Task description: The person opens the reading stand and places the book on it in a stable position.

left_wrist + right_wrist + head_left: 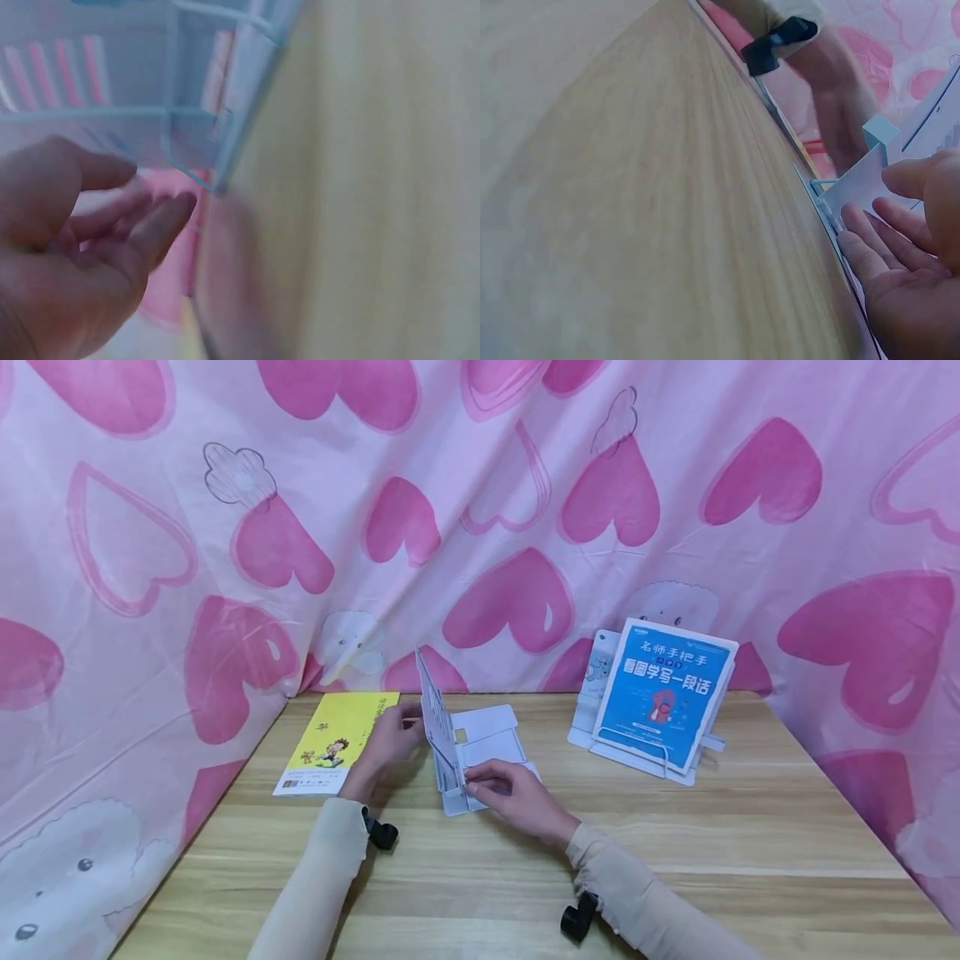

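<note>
A pale book stand [438, 718] is unfolded on the table, its slotted panel standing up and its flat base plate [491, 745] spreading to the right. My left hand [393, 735] is on the panel's left side; in the left wrist view its thumb and fingers are bent loosely and apart, close to the wire frame [97, 112], with nothing between them. At the near lower corner, my right hand [517, 797] pinches the stand. The right wrist view shows its thumb against a light blue tab [881, 135], the other fingers [862, 251] extended below; the index finger is hidden.
To the left lies a yellow book [337, 735] with a cartoon cover, partly behind my left hand. A second stand [585, 735] at the right back holds a blue book [652, 685] upright. A pink heart-print curtain [510, 593] hangs around the wooden table [480, 893].
</note>
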Tool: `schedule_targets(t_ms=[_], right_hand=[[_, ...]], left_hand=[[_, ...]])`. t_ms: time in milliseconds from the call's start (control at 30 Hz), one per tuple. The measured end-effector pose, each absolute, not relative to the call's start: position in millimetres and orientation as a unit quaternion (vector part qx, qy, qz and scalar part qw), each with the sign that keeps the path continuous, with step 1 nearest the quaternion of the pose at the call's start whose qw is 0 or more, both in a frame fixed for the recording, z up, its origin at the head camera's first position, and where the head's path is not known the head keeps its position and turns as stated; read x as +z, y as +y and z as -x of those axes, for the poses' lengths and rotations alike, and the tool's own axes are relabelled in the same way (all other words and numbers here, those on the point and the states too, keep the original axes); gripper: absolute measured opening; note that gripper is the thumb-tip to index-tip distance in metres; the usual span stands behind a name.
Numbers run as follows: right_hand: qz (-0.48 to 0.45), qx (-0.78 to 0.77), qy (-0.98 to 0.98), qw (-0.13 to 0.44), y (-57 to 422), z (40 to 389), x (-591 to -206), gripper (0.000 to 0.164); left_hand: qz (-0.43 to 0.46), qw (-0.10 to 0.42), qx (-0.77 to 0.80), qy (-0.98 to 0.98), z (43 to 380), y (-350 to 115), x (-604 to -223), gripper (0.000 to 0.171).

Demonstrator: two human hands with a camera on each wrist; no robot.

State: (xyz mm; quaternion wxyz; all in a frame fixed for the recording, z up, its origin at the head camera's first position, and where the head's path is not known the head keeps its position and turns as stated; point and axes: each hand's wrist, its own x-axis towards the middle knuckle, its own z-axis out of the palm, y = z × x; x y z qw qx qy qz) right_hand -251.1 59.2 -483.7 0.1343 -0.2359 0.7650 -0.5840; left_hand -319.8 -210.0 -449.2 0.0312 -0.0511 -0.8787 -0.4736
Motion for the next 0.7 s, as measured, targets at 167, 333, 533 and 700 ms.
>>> schedule_targets(t_ms=[167, 333, 533, 700], right_hand=[[0.234, -0.574, 0.772, 0.140, 63.5, 254.7, -479.2, 0.031], [0.225, -0.518, 0.821, 0.080, 74.7, 267.0, -476.9, 0.031], [0.209, -0.439, 0.873, 0.046, 90.1, 279.0, -478.9, 0.041], [0.228, -0.370, 0.899, 0.050, 93.0, 279.3, -478.4, 0.054]], left_hand=[[0.034, 0.125, -0.505, -0.854, 307.1, -203.6, -422.9, 0.059], [0.068, 0.223, -0.540, -0.809, 289.8, -198.8, -404.4, 0.050], [0.182, 0.270, -0.539, -0.777, 269.6, -200.6, -399.6, 0.036], [0.221, 0.250, -0.500, -0.799, 262.0, -204.7, -400.7, 0.032]])
